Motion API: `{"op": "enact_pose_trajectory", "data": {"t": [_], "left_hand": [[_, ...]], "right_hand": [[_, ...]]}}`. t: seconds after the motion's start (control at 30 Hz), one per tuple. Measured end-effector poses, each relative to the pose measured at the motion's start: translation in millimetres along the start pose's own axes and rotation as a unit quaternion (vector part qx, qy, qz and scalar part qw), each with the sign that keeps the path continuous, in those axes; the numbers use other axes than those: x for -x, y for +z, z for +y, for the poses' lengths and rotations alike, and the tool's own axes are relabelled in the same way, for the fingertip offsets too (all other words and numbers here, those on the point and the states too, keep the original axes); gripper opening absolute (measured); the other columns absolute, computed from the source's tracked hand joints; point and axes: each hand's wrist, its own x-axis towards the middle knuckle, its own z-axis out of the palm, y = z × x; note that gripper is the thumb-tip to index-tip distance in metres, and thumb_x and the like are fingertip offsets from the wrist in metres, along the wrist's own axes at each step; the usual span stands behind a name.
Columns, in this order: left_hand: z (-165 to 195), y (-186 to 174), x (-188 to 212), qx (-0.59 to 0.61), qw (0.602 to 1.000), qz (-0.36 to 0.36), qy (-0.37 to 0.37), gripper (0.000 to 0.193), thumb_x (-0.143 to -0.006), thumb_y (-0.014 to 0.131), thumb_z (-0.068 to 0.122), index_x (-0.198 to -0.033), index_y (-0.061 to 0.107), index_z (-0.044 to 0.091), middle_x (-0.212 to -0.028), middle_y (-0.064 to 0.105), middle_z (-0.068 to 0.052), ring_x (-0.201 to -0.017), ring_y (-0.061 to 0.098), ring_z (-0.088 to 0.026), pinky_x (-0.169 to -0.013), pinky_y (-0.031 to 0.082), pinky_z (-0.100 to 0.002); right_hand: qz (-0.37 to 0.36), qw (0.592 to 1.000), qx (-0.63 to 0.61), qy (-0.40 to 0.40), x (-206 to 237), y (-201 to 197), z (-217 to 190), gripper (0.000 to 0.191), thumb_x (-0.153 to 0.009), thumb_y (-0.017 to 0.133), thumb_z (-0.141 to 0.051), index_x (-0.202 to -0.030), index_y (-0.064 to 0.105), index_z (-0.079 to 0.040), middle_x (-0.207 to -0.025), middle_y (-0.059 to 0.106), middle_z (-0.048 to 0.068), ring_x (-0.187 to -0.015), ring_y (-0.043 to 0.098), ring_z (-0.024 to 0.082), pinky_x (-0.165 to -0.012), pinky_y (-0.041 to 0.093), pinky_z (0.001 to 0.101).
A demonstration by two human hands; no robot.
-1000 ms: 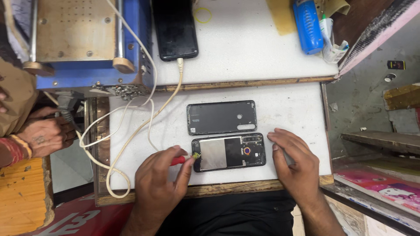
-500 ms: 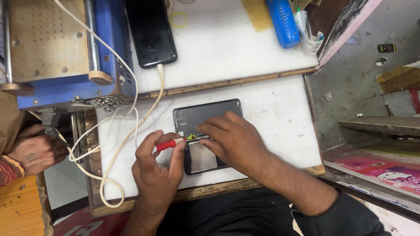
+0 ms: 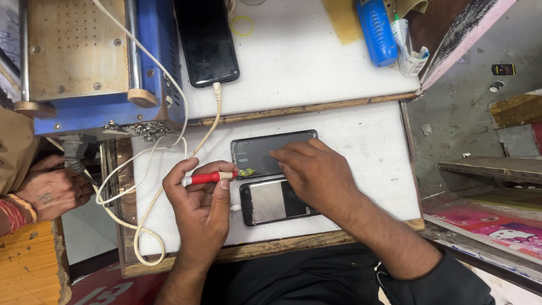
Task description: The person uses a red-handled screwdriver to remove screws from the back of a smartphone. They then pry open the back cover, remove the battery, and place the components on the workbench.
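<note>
The opened phone (image 3: 276,201) lies flat near the front edge of the white tabletop (image 3: 361,141), its back removed so that a dull metal shield plate shows inside a glossy black frame. Just behind it, touching or nearly so, lies the detached back cover (image 3: 257,155), a dark grey, matt, round-cornered panel. The left hand (image 3: 200,206) has its grip closed around a slim red-handled screwdriver (image 3: 206,178), held level, its yellowish tip end at the seam between cover and phone. The right hand (image 3: 319,172) rests palm down across both pieces, fingers spread on the cover; its grip holds nothing that can be seen. To work well here, the flat hand should pin the parts so they cannot slide on the smooth surface, and the driver should sit square in its screw with light pressure, since such small heads strip easily. A cream cable (image 3: 141,186) loops over the left edge and runs up to a second black phone (image 3: 206,39) on the upper board. Beside it stands a blue metal machine (image 3: 96,68) with a perforated plate. Another person's hand (image 3: 51,192) shows at far left.
</note>
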Motion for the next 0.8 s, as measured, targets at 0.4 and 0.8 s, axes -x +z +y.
{"op": "enact_pose_trajectory", "data": {"t": [0.4, 0.8], "left_hand": [[-6, 11, 6, 0.125, 0.989, -0.08, -0.014, 0.049, -0.106, 0.049, -0.01, -0.143, 0.026, 0.01, -0.122, 0.063, -0.019, -0.117, 0.07, -0.03, -0.11, 0.058, -0.046], [-6, 56, -4, -0.264, 0.932, -0.179, 0.171, 0.056, -0.094, 0.068, -0.008, -0.139, 0.037, 0.007, -0.116, 0.071, -0.019, -0.106, 0.077, -0.029, -0.088, 0.067, -0.037]], "right_hand": [[0.096, 0.985, -0.09, 0.108, 65, -22, 40, 0.02, -0.09, 0.076, -0.006, -0.109, 0.078, -0.012, -0.103, 0.079, 0.005, -0.096, 0.073, 0.02, -0.076, 0.06, 0.0318], [0.066, 0.993, -0.053, 0.085, 78, -10, 54, 0.019, -0.088, 0.078, -0.011, -0.106, 0.078, -0.015, -0.106, 0.079, 0.001, -0.091, 0.072, 0.016, -0.074, 0.06, 0.0308]]}}
